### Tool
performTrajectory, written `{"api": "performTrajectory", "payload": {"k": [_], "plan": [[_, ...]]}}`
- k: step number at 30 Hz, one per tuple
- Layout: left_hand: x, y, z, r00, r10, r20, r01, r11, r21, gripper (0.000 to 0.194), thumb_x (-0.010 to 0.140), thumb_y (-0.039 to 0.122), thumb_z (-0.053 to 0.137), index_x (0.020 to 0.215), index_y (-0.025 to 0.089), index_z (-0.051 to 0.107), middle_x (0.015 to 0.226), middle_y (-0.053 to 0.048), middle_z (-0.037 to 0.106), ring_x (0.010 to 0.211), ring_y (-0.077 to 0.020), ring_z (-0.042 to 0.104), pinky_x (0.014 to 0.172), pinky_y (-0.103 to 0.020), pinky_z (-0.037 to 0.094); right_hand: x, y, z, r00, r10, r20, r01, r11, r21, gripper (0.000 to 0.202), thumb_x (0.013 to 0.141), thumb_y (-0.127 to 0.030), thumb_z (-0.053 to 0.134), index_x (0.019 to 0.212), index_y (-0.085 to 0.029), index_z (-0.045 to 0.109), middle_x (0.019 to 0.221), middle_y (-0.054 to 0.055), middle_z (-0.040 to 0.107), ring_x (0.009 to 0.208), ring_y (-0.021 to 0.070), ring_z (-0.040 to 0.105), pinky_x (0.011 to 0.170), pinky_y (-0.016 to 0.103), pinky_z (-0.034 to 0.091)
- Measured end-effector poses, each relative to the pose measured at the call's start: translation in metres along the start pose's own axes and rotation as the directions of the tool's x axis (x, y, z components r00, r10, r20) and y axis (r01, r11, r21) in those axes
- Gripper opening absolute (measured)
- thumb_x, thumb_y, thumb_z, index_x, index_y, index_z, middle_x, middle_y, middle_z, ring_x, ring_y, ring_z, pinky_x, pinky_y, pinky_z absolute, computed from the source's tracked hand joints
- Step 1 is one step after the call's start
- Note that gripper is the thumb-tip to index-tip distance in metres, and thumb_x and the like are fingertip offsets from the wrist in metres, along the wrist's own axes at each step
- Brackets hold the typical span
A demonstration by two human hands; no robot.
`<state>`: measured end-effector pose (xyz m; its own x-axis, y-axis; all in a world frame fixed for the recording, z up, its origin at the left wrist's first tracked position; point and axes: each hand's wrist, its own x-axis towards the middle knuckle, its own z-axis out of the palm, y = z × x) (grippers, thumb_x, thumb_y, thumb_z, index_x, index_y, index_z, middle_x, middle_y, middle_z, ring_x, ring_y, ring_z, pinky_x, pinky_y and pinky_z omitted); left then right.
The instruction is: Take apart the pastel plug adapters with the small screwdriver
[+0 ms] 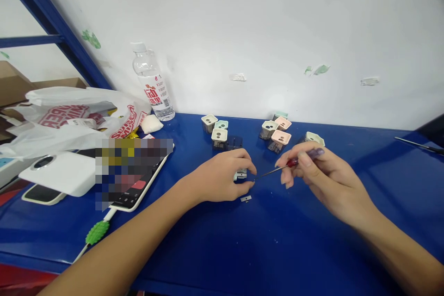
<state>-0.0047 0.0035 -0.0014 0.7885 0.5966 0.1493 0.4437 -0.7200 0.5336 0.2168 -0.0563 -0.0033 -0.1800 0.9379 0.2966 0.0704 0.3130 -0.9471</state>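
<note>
While the right hand (329,185) grips a screwdriver (293,163), the left hand (218,173) curls around a sharpener piece (241,175) on the table (277,254), hold unclear. Loose blade (246,199) lies near the left fingertips.

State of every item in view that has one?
Screwdriver: in right hand, tip near left hand
Small pale part: within left hand's curl, grip unclear
Small metal plate: loose on table
Bottle: capped, standing
Phone: screen lit, cable plugged in
Plastic bag: crumpled

Screwdriver (293,163) in right hand (335,185), metal plate (246,199) near left hand (220,175)
</note>
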Motion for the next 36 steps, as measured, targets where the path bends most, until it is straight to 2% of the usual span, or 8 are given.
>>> {"api": "performTrajectory", "payload": {"k": [3, 6, 14, 24, 31, 36], "plan": [[0.0012, 0.0011, 0.0011, 0.999, -0.012, -0.029, 0.012, 1.000, -0.020, 0.022, 0.080, 0.033, 0.067, 0.098, 0.019, 0.068, 0.101, -0.003, 0.058, 0.088, -0.0147, 0.058, 0.083, -0.028, 0.047, 0.0006, 0.0012, -0.0019, 0.998, -0.048, -0.039, 0.052, 0.994, 0.093, 0.017, 0.097, -0.031, 0.047, 0.100, -0.022, 0.062, 0.097, 0.006, 0.065, 0.070, 0.0149, 0.062, 0.063, 0.032, 0.052], [0.0017, 0.0019, 0.0038, 0.997, -0.002, -0.079, 0.000, 0.999, -0.034, 0.022, 0.081, 0.037, 0.066, 0.094, 0.019, 0.069, 0.098, -0.003, 0.058, 0.084, -0.0133, 0.058, 0.080, -0.027, 0.047, 0.0005, 0.0018, -0.0026, 0.997, -0.061, -0.048, 0.066, 0.992, 0.108, 0.016, 0.097, -0.030, 0.047, 0.100, -0.022, 0.061, 0.097, 0.006, 0.065, 0.070, 0.0151, 0.062, 0.063, 0.033, 0.052], [0.0023, 0.0007, 0.0079, 0.989, 0.060, -0.133, -0.055, 0.998, 0.039, 0.014, 0.087, 0.026, 0.058, 0.083, 0.017, 0.067, 0.092, -0.003, 0.059, 0.080, -0.0120, 0.058, 0.075, -0.025, 0.046, -0.0006, -0.0020, -0.0012, 0.994, -0.103, -0.042, 0.107, 0.990, 0.096, 0.017, 0.098, -0.028, 0.046, 0.101, -0.023, 0.061, 0.096, 0.006, 0.064, 0.070, 0.0155, 0.063, 0.062, 0.034, 0.053], [0.0020, 0.0030, 0.0089, 0.989, 0.091, -0.120, -0.073, 0.986, 0.148, 0.008, 0.084, 0.020, 0.057, 0.081, 0.015, 0.064, 0.093, -0.004, 0.062, 0.082, -0.0140, 0.060, 0.075, -0.025, 0.048, -0.0068, -0.0031, 0.0045, 0.997, -0.083, 0.006, 0.083, 0.995, -0.049, 0.016, 0.098, -0.028, 0.045, 0.103, -0.026, 0.060, 0.100, 0.006, 0.066, 0.075, 0.0155, 0.064, 0.066, 0.032, 0.054], [0.0020, 0.0026, 0.0085, 0.993, 0.079, -0.088, -0.061, 0.981, 0.185, 0.009, 0.085, 0.020, 0.056, 0.083, 0.016, 0.064, 0.094, -0.004, 0.062, 0.082, -0.0145, 0.060, 0.073, -0.025, 0.047, -0.0084, -0.0051, 0.0065, 0.996, -0.079, 0.050, 0.082, 0.995, -0.054, 0.016, 0.098, -0.027, 0.046, 0.105, -0.025, 0.060, 0.101, 0.006, 0.066, 0.078, 0.0165, 0.065, 0.068, 0.033, 0.056], [0.0017, 0.0026, 0.0086, 0.994, 0.081, -0.078, -0.065, 0.979, 0.193, 0.009, 0.085, 0.021, 0.055, 0.084, 0.016, 0.063, 0.094, -0.004, 0.063, 0.082, -0.0146, 0.060, 0.073, -0.025, 0.047, -0.0093, -0.0053, 0.0066, 0.997, -0.063, 0.035, 0.065, 0.996, -0.065, 0.016, 0.098, -0.028, 0.046, 0.105, -0.026, 0.060, 0.101, 0.006, 0.066, 0.078, 0.0165, 0.065, 0.069, 0.032, 0.056]]}}
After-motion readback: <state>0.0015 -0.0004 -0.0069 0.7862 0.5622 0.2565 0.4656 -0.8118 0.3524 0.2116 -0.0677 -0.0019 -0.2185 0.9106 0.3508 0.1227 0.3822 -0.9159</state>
